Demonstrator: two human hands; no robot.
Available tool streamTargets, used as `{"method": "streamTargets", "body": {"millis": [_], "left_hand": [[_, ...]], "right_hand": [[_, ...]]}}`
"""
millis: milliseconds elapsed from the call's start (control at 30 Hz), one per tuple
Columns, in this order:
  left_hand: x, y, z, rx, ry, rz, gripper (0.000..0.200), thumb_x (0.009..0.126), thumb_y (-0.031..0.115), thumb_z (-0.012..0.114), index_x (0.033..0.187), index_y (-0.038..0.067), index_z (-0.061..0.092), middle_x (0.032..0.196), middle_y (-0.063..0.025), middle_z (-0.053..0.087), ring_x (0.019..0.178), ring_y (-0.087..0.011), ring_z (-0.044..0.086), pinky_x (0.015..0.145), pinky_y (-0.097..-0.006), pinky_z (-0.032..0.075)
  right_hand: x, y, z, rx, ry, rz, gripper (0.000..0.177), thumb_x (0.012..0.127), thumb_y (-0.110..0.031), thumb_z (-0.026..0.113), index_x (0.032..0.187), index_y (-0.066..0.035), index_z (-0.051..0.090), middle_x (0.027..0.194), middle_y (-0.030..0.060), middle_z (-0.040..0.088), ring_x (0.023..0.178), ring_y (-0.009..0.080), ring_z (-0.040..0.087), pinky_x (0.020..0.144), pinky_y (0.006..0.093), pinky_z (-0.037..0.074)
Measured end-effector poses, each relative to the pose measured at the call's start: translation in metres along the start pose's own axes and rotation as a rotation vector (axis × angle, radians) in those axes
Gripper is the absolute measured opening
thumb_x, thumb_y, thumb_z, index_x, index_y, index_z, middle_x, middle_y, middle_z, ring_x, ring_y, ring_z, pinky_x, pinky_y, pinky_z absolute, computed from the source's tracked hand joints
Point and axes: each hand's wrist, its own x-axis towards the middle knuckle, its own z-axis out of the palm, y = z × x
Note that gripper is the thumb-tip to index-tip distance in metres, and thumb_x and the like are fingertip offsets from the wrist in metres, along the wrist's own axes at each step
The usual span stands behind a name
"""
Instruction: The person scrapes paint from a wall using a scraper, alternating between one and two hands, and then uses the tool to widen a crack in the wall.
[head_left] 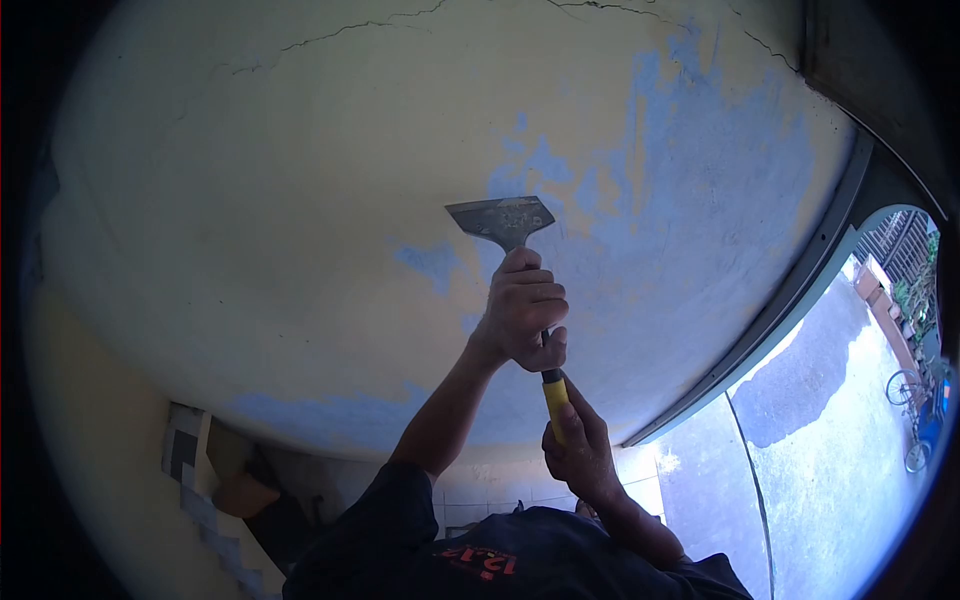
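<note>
My left hand (525, 308) is wrapped round the upper shaft of a scraper, just below its wide, flat metal blade (503, 217). Lower down, my right hand (580, 447) grips the yellow handle (556, 397). The blade lies against or very close to the cream-painted wall (300, 200); exact contact cannot be made out. Right of and above the blade, the cream coat gives way to an irregular blue patch (700, 160). A smaller blue patch (430, 262) shows left of the shaft.
Cracks run along the wall's upper part. A dark frame (770, 335) curves down the right side, with pale paving (840, 470) and a bicycle (905, 388) beyond. At lower left are a stepped edge (205, 520) and a brown rounded object (243, 495). My dark shirt (400, 555) fills the bottom.
</note>
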Motion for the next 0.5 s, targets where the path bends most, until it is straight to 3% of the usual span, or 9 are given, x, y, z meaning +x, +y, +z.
{"method": "streamTargets", "body": {"millis": [133,200,500], "left_hand": [[0.003,-0.002,-0.002,-0.012,-0.005,-0.009,0.021,0.050,0.026,0.054,0.047,0.011,0.040,0.049,-0.0033,0.040,0.047,-0.0232,0.041,0.066,-0.0362,0.038],[0.007,-0.001,-0.003,-0.032,0.034,0.021,0.037,0.077,0.031,0.048,0.048,0.011,0.036,0.047,-0.0034,0.038,0.042,-0.0223,0.037,0.062,-0.0366,0.034],[0.009,-0.002,-0.008,-0.015,0.021,0.028,0.040,0.079,0.033,0.047,0.049,0.011,0.034,0.047,-0.0032,0.037,0.042,-0.0230,0.037,0.062,-0.0367,0.034]], "right_hand": [[0.002,-0.003,0.005,-0.010,0.003,0.011,0.062,0.104,-0.044,0.039,0.152,-0.008,0.025,0.061,-0.0025,0.039,0.047,0.0037,0.038,0.044,0.0203,0.033],[-0.001,-0.011,0.009,0.017,-0.007,0.044,0.061,0.104,-0.043,0.039,0.153,-0.009,0.024,0.061,-0.0029,0.039,0.047,0.0035,0.038,0.043,0.0202,0.033],[0.001,-0.008,0.007,0.054,-0.021,0.046,0.062,0.104,-0.044,0.039,0.153,-0.010,0.023,0.061,-0.0029,0.038,0.046,0.0034,0.036,0.043,0.0198,0.034]]}}
